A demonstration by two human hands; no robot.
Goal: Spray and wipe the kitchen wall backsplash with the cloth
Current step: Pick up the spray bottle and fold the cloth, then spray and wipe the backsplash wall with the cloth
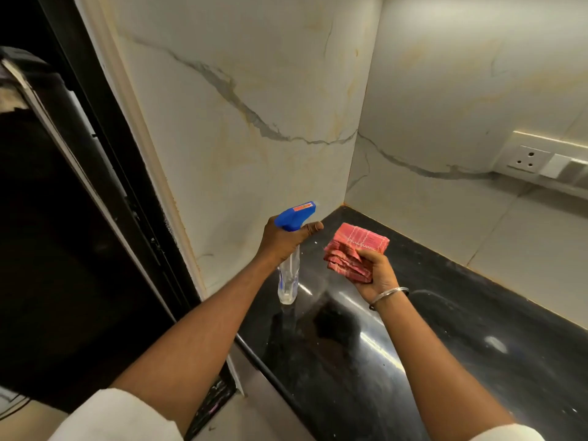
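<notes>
My left hand (283,241) grips a clear spray bottle (289,281) by its neck, with a finger on the trigger of the blue head. The nozzle faces the marble-look backsplash (254,100) on the left wall of the corner. A folded red checked cloth (353,249) sits in my right hand (377,270), held above the black counter and apart from the wall. A metal bangle is on my right wrist. The backsplash continues on the right wall (461,90) of the corner.
The glossy black countertop (445,329) runs from the corner toward the lower right. A white socket and switch plate (547,162) is set in the right wall. A dark tall appliance or opening (57,249) stands to the left of the wall edge.
</notes>
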